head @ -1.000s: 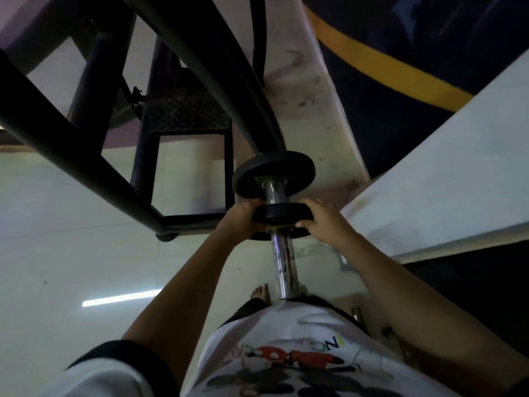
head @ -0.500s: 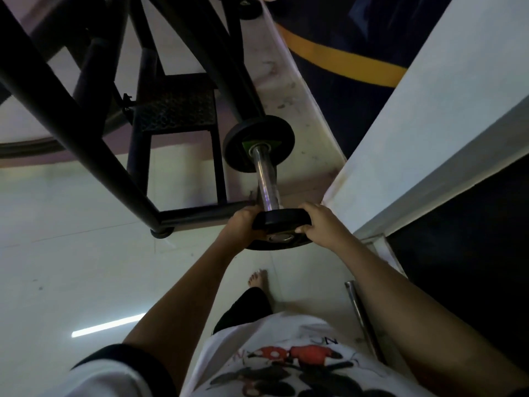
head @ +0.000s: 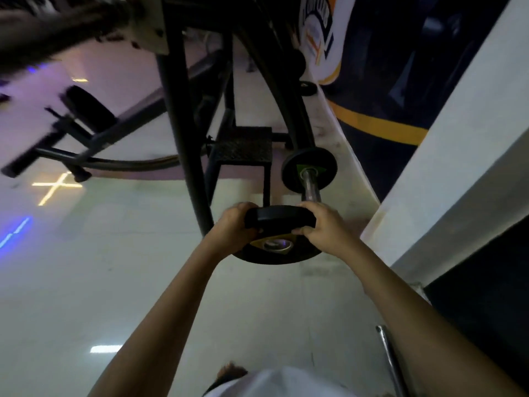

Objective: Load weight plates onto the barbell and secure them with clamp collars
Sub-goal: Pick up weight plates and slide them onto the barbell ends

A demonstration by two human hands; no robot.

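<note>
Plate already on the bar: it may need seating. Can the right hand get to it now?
Probably not yet: right hand and left hand both grip a second plate, held in front of the loaded plate.

text: none legible | wall banner (head: 320, 27): lettering blurred | weight plate (head: 279, 219): label unreadable

Weight plates (head: 279, 217) are black. Barbell sleeve (head: 310, 189) is chrome. Wall (head: 380, 81) is dark blue with a yellow stripe (head: 380, 128).
</note>
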